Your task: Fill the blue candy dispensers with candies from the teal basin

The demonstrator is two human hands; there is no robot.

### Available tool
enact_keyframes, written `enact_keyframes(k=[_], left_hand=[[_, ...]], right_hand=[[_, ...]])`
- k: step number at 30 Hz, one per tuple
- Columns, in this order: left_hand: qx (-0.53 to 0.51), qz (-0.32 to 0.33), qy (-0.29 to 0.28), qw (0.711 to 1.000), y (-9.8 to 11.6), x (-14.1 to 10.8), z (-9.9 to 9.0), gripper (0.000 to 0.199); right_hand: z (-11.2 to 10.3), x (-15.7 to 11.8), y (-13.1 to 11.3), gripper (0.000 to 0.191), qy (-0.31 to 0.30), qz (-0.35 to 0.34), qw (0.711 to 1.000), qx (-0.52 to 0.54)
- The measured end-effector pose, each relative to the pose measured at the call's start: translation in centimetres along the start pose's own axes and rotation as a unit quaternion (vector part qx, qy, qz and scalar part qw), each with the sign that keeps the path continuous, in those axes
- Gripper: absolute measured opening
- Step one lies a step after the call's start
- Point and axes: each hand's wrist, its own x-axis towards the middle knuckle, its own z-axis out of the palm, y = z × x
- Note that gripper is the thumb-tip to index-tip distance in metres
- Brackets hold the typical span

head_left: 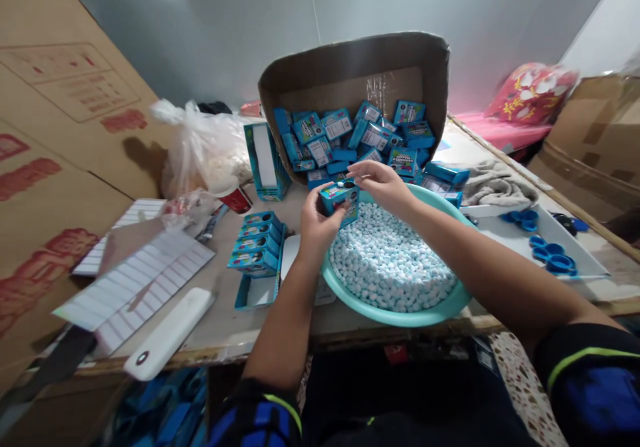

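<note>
Dark sleeves with lime piping, the left (255,420) and the right (590,380), sit closest to us as our forearms reach out over the bench (215,320). Our left hand (317,227) curls around a small blue box (339,200), holding it above the far side of a teal basin (400,319), so anything that slips should drop among the pale candies (393,260) heaped inside. Our right hand (380,183) comes across, its fingertips at the box's top edge beside a white pellet (343,183); whether they grip it, we cannot tell. Left of the basin, matching boxes (255,243) lie stacked in an open blue tray (255,295), within easy reach. Farther off, a cardboard carton (350,73) lies tipped toward us, its opening presenting more blue boxes (360,137) to our hands.
</note>
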Motion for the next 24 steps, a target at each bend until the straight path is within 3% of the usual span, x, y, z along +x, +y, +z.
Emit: enact_keyframes(k=[5, 8, 13, 18, 24], left_hand=[[0.044, 0.020, -0.055, 0.997, 0.7, -0.4, -0.3, 0.059], [0.036, 0.010, -0.068, 0.997, 0.6, -0.5, -0.3, 0.061], [0.020, -0.003, -0.034, 0.999, 0.0, -0.3, -0.4, 0.062], [0.010, -0.009, -0.061, 0.998, 0.3, -0.4, -0.4, 0.061], [-0.016, -0.045, -0.050, 0.998, 0.8, -0.3, -0.1, 0.064]], right_hand=[[-0.1, -0.2, -0.8, 0.038, -0.044, 0.086, 0.995, 0.015], [0.1, -0.5, -1.2, 0.040, -0.060, 0.097, 0.993, 0.038], [0.6, -0.7, -1.4, 0.042, -0.069, 0.118, 0.989, 0.048], [0.8, -0.9, -1.4, 0.043, -0.044, 0.102, 0.994, 0.011], [0.1, -0.4, -1.5, 0.020, -0.011, 0.132, 0.991, -0.025]])
